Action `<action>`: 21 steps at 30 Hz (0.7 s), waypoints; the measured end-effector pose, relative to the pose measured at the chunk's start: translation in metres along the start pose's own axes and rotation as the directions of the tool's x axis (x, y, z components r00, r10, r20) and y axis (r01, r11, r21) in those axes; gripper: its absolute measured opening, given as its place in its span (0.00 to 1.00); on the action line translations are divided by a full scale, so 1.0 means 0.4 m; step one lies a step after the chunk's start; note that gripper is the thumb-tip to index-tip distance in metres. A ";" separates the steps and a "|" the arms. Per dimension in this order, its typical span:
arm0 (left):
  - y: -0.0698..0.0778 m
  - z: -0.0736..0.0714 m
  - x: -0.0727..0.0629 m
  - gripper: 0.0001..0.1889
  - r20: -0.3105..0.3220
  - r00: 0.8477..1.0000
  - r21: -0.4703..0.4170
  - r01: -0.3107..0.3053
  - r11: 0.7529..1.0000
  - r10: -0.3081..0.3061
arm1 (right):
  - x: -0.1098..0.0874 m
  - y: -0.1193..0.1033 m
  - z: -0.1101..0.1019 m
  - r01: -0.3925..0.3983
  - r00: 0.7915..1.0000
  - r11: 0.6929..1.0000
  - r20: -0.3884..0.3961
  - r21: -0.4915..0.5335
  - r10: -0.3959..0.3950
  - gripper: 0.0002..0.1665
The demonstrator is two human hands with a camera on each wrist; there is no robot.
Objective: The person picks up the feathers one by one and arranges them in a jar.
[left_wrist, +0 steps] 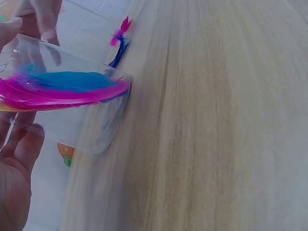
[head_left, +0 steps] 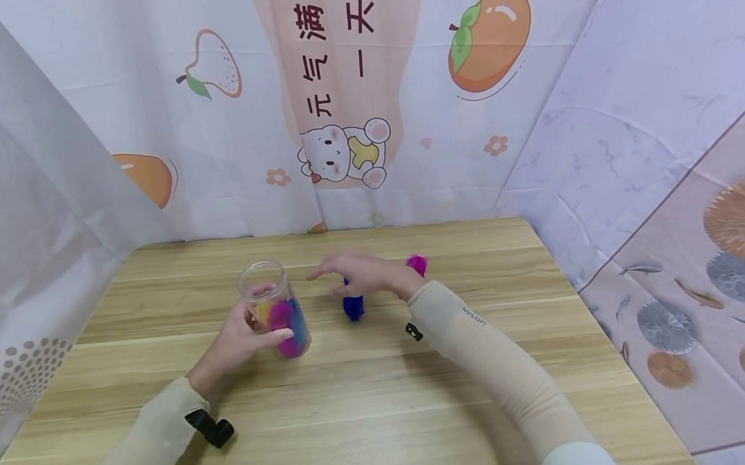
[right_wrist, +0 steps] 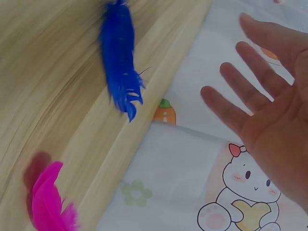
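Observation:
My left hand (head_left: 236, 340) grips a clear plastic jar (head_left: 307, 341), thumb on the near side and fingers around the far side. The jar's mouth is uncovered, and it leans slightly. Inside it lie pink, blue and yellow feathers (left_wrist: 62, 96), seen through the wall. My right hand (right_wrist: 274, 96) is held above the table with its fingers spread and nothing in them. A dark blue feather (right_wrist: 120, 57) lies on the table, partly hidden under that hand in the head view. Farther right, a pink feather (right_wrist: 50, 202) is partly covered by the right wrist in the head view.
The wood-grain table (head_left: 342, 409) ends at a white printed curtain (head_left: 227, 152) behind it. More printed cloth (head_left: 673, 270) hangs along the right side. Black clips (head_left: 210, 429) sit on the beige sleeves at both wrists.

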State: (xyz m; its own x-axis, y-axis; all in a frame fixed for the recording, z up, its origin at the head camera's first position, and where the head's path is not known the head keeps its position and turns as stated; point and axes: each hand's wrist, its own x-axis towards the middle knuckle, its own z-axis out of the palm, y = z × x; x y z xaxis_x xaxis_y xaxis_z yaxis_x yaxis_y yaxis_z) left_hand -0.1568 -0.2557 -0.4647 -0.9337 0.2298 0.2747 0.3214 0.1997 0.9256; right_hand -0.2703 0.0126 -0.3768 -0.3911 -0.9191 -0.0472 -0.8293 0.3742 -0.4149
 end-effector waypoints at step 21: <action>0.005 -0.004 -0.005 0.40 -0.004 0.999 0.042 0.040 0.998 -0.040 | -0.001 0.036 0.070 -0.134 0.955 0.928 0.204 -0.348 0.214 0.38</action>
State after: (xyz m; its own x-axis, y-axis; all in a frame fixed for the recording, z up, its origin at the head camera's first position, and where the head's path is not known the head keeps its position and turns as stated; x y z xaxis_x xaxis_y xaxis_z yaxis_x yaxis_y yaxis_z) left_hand -0.1546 -0.2572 -0.4630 -0.9464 0.2177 0.2386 0.2901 0.2484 0.9242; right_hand -0.2710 0.0149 -0.4081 -0.4701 -0.8230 -0.3189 -0.8561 0.5131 -0.0622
